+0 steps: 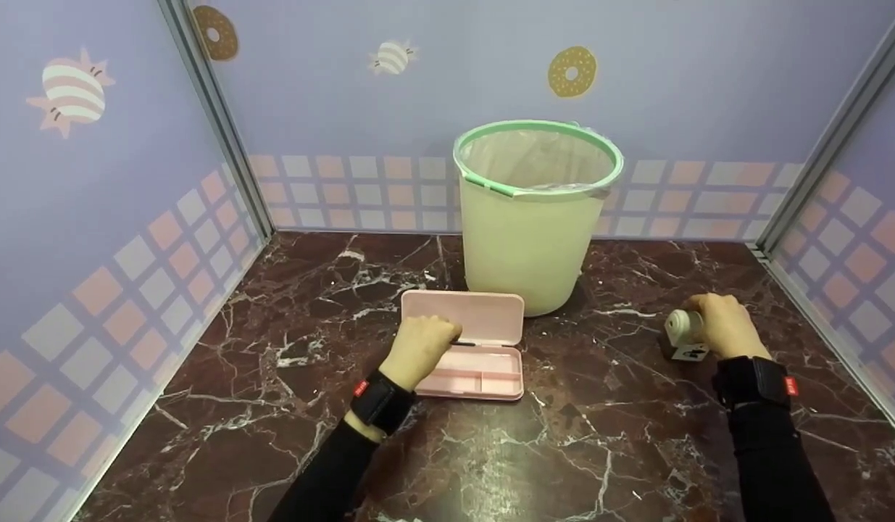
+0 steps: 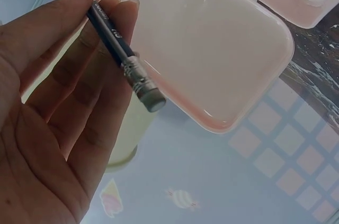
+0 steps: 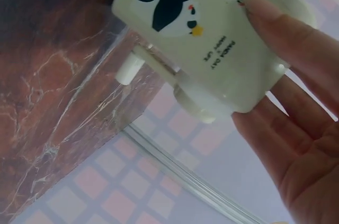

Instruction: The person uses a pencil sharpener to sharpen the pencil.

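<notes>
My left hand [image 1: 418, 348] pinches a dark pencil [image 2: 114, 36] between thumb and fingertips, its metal ferrule and grey eraser end sticking out. It hovers over a pink pencil case [image 1: 501, 362], whose lid stands raised at the back and whose tray has compartments. At the right, my right hand [image 1: 730, 326] grips a cream crank pencil sharpener [image 3: 228, 38] with a panda print, thumb on the printed face and fingers around the other side. The sharpener's crank handle [image 3: 130, 69] points away from the palm. In the head view the hand covers part of the sharpener.
Behind the pencil case stands a pale green trash bin [image 1: 527, 246] with a clear liner over its rim. The dark red marbled tabletop [image 1: 309, 406] is bounded by patterned panels [image 1: 331, 94] at the back and both sides.
</notes>
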### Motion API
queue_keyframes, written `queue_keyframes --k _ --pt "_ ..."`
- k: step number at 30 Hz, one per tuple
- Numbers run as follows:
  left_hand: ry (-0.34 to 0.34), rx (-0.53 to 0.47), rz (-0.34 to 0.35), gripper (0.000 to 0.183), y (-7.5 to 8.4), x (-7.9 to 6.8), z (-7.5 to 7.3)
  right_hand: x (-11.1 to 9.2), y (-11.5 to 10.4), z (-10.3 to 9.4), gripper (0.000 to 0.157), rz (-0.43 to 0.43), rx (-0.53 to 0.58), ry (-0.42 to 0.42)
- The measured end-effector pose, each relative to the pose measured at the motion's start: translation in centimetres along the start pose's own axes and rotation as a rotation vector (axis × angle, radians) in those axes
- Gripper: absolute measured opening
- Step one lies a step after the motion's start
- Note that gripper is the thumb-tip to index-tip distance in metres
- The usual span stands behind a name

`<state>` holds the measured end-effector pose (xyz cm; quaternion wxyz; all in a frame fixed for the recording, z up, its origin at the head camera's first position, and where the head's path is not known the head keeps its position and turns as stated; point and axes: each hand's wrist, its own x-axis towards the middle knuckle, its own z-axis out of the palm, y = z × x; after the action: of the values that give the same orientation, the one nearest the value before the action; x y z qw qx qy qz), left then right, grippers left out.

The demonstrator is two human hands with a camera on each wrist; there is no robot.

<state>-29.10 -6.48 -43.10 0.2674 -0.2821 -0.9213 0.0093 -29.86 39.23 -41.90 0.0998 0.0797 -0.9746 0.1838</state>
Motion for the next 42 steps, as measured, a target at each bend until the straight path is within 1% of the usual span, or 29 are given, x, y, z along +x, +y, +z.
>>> queue_keyframes --k 2,8,14,16,20,25,30,37,42 --pt "0.006 -0.001 0.000 0.017 0.0 0.0 0.0 -0.1 -0.3 0.0 0.035 0.002 -0.005 0.000" --pt "0.013 -0.009 0.001 0.016 0.0 0.0 0.1 -0.7 -1.5 0.5 0.028 -0.005 -0.045 0.029" --pt "0.003 -0.027 -0.013 0.016 0.0 0.0 0.1 -0.9 -3.6 1.2 0.031 -0.017 -0.074 0.018" --pt "-0.009 -0.027 -0.019 0.015 0.0 0.0 0.1 -1.0 -4.4 1.4 0.029 -0.025 -0.080 0.017" --pt "-0.025 -0.030 -0.024 0.015 0.0 0.0 0.1 -1.1 -5.8 2.0 0.023 -0.061 -0.103 0.029" --pt "-0.037 -0.037 -0.027 0.015 0.1 0.0 0.1 -1.3 -7.6 2.7 0.019 -0.125 -0.131 0.069" --pt "-0.053 -0.040 -0.036 0.014 0.1 0.1 0.1 -1.6 -9.3 3.5 0.018 -0.178 -0.147 0.109" --pt "-0.039 -0.062 -0.008 0.014 0.1 0.2 -0.1 -1.8 -12.0 4.4 0.018 -0.202 -0.126 0.147" --pt "-0.044 -0.088 -0.002 0.019 0.2 0.1 -0.4 -1.8 -13.8 5.2 0.019 -0.241 -0.158 0.177"
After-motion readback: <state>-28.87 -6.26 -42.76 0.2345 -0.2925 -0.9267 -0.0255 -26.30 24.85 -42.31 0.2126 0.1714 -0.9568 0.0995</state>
